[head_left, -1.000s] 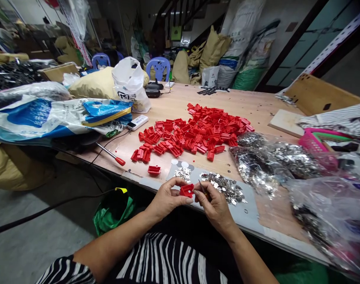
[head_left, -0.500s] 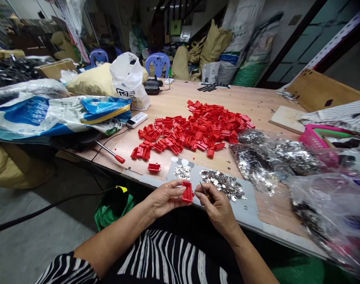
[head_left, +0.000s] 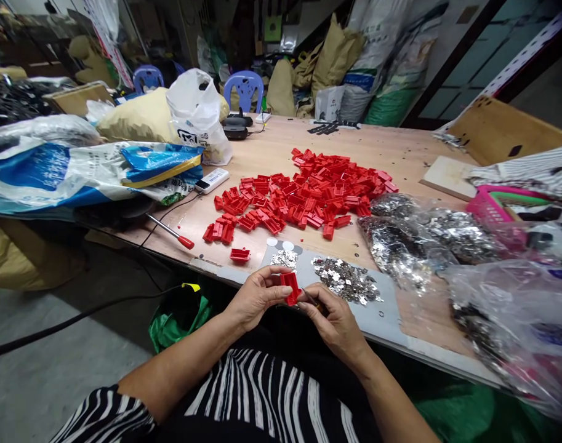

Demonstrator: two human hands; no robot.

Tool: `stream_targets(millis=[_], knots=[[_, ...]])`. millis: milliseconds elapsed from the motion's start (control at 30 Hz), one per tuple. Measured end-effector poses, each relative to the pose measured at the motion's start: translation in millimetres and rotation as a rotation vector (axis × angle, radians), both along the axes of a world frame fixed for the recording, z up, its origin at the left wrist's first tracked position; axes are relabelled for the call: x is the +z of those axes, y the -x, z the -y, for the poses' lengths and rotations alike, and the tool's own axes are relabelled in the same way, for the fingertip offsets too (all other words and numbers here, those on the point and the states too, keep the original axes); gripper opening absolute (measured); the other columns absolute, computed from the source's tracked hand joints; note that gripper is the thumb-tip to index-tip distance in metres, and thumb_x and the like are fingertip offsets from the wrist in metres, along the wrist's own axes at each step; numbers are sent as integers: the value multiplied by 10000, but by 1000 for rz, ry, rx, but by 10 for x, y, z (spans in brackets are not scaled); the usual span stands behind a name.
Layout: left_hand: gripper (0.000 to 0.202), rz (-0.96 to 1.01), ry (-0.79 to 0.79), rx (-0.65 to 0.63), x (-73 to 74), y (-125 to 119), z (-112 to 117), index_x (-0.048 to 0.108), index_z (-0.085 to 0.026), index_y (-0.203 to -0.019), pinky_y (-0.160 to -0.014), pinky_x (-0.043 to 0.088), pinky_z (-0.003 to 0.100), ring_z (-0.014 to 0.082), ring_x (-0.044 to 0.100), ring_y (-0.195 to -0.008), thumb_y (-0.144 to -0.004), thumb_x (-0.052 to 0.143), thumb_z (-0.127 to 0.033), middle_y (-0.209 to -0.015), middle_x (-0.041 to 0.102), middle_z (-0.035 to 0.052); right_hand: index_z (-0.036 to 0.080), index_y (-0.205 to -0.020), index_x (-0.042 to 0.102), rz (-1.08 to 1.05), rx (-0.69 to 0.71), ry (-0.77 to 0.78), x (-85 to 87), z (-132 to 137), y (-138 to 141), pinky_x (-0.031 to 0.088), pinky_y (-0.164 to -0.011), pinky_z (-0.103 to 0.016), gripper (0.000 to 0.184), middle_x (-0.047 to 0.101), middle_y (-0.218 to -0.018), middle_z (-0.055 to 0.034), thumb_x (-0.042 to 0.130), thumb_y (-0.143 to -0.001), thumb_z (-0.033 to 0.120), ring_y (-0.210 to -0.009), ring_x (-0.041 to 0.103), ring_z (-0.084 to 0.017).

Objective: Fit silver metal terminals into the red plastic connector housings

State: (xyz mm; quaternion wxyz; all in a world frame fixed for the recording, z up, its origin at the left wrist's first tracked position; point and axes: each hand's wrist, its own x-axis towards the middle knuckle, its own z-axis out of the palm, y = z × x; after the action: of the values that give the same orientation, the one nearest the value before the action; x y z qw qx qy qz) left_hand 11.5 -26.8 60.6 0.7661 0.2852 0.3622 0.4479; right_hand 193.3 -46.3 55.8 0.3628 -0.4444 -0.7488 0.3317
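My left hand (head_left: 261, 296) grips a small red plastic case (head_left: 289, 288) between thumb and fingers, its hollow side facing up toward me. Close by on the right, my right hand (head_left: 329, 314) is closed around a thin, dark pointed tool (head_left: 311, 299), perhaps tweezers. Its fingertips meet the case's right edge; whether they also pinch a small part there I cannot make out. Just beyond the hands lie a small pile of silvery metal pieces (head_left: 284, 259) and a larger pile of metal plates (head_left: 345, 280) on a grey mat (head_left: 389, 307).
A heap of red cases (head_left: 317, 191) covers the table's middle, and one single case (head_left: 240, 255) lies nearer the edge. Bags of metal parts (head_left: 401, 246) and a pink basket (head_left: 486, 209) stand right. Left are a red-tipped rod (head_left: 184, 241) and a blue-white sack (head_left: 40, 178).
My right fingertips have come in against the red case's edge, and the tool's tip has swung toward it. The case is tilted more, and both hands appear slightly higher in view.
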Motion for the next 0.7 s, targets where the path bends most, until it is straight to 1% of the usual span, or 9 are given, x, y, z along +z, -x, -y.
stream_targets(millis=[200,333,433,533,633,700], knots=[[395,-72,-83,-1,-6,-9,7,685,-188,-978,-777,481,236,124,622,-824,-605,816,-177,-885,691,11,233,-926,616,18,104,-76,13,-35,-38,490,-743,-314,98,649,-856,-47,520,-914,214,-815,605,-181],[378,-120,-156,-2,-25,-4,3,689,-187,-977,-790,481,247,132,617,-828,-617,803,-173,-868,691,12,234,-930,608,6,101,-52,7,-38,-49,488,-741,-294,85,648,-859,-34,530,-909,208,-811,608,-168],[368,-144,-205,4,-33,6,10,688,-195,-990,-802,478,246,135,614,-852,-636,789,-174,-885,689,10,231,-925,593,3,32,10,-26,-24,-58,477,-680,-268,50,639,-832,-18,558,-893,246,-724,594,-150],[374,-162,-221,12,-37,12,14,689,-198,-998,-814,479,252,137,612,-863,-639,787,-171,-895,688,11,222,-892,585,-1,-44,56,-64,-5,-77,449,-596,-249,82,627,-798,-7,581,-875,301,-622,546,-129],[445,-160,-191,5,-41,18,15,678,-203,-1059,-848,474,266,151,615,-905,-629,793,-173,-954,690,23,216,-879,592,0,-133,67,-77,-4,-135,417,-544,-244,126,618,-763,-4,563,-875,338,-564,494,-117],[511,-159,-161,2,-52,29,19,658,-206,-1112,-875,465,272,159,614,-947,-622,796,-168,-1024,681,33,213,-876,598,32,-239,61,-75,-28,-218,407,-537,-248,159,617,-740,-5,542,-881,362,-555,485,-120]])
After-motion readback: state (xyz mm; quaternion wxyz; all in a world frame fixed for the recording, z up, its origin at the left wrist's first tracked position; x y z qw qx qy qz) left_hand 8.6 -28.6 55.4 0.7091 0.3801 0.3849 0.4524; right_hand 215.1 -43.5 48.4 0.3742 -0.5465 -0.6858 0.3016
